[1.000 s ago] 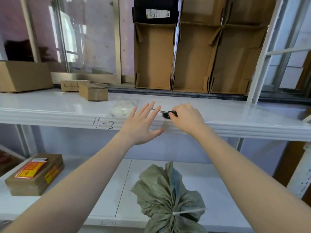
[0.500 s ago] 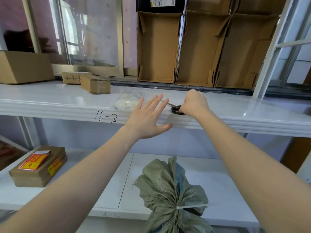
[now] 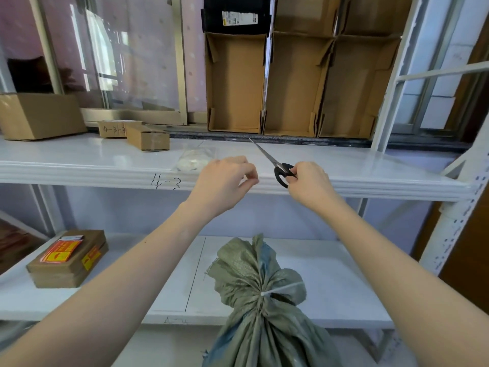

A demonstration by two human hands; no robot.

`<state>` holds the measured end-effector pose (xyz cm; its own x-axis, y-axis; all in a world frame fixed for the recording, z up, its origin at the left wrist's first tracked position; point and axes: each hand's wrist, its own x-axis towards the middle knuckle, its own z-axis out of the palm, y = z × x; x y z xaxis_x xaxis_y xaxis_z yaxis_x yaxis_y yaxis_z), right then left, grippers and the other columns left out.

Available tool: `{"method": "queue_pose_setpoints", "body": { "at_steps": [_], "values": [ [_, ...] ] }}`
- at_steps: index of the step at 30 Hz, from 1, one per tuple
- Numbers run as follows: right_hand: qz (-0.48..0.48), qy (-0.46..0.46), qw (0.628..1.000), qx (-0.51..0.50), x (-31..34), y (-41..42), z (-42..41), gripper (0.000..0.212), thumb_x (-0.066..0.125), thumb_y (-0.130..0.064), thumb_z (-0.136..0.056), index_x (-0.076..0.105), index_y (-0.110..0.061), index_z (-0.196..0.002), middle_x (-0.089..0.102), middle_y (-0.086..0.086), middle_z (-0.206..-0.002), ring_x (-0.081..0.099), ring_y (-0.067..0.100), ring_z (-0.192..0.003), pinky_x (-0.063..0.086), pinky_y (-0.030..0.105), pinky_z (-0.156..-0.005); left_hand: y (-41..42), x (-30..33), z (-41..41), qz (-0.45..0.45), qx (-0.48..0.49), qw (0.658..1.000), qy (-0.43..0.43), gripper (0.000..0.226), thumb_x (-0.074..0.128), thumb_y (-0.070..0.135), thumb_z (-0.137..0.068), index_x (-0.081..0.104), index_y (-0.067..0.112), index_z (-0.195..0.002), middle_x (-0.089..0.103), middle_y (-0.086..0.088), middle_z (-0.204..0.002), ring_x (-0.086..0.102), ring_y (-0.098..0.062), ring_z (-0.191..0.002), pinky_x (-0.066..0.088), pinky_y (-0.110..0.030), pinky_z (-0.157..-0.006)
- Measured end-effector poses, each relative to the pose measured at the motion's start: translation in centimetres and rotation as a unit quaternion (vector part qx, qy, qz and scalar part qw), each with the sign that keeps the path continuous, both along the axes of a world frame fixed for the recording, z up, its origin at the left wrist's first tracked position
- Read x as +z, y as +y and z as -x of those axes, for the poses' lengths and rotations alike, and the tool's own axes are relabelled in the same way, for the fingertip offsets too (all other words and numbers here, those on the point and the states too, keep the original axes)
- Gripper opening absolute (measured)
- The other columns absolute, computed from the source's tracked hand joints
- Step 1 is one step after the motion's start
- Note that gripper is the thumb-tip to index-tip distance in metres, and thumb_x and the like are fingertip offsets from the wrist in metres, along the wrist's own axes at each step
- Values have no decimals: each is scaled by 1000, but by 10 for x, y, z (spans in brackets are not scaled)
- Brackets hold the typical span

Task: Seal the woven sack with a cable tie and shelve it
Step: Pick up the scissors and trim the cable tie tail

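step: trimming the tie, I judge | right hand [image 3: 309, 185] grips scissors [image 3: 281, 171] mid-frame | left hand [image 3: 225, 181] curled, holding nothing | sack [image 3: 260, 300] bottom centre, cable tie [image 3: 284, 288] cinched (tail sticking out) | next: lower blades to tail

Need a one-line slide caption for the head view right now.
Right hand lifts scissors off the upper shelf; cable tie cinches the woven sack.
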<state>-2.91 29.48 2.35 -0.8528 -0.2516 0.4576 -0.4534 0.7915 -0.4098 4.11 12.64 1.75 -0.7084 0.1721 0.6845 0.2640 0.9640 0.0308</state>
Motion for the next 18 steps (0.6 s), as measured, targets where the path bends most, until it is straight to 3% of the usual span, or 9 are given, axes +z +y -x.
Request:
{"method": "queue_pose_setpoints", "body": {
  "at_steps": [5,9,13,18],
  "values": [
    [33,-5,999,17,-22,29,-52,25,55,-27,-83,61,-3,-78,66,16,-74,60,35,-75,47,38,-62,20,-23,-36,-74,-31,996,-29,20,50,29,-95,69,21,-95,66,5,-89,61,-17,-82,49,-36,-67],
    [47,-34,998,24,-50,51,-86,22,60,-26,-81,60,-4,-87,69,12,-80,64,30,-77,53,42,-72,36,-55,-62,-123,-35,989,-72,21,50,30,-95,70,25,-96,68,10,-94,61,-11,-84,50,-33,-70],
    [75,-60,995,26,-87,69,-108,22,58,-32,-85,53,-11,-89,68,7,-82,63,28,-77,52,41,-72,44,-99,-74,-140,-31,981,-132,20,52,32,-93,71,26,-95,69,9,-95,63,-14,-88,51,-36,-74],
    [130,-96,987,15,-144,77,-112,17,58,-33,-86,48,-20,-85,55,-6,-69,56,26,-76,45,39,-72,47,-143,-72,-156,-50,971,-177,21,56,30,-89,72,22,-101,71,6,-97,65,-15,-89,54,-40,-78]
  ]
}}
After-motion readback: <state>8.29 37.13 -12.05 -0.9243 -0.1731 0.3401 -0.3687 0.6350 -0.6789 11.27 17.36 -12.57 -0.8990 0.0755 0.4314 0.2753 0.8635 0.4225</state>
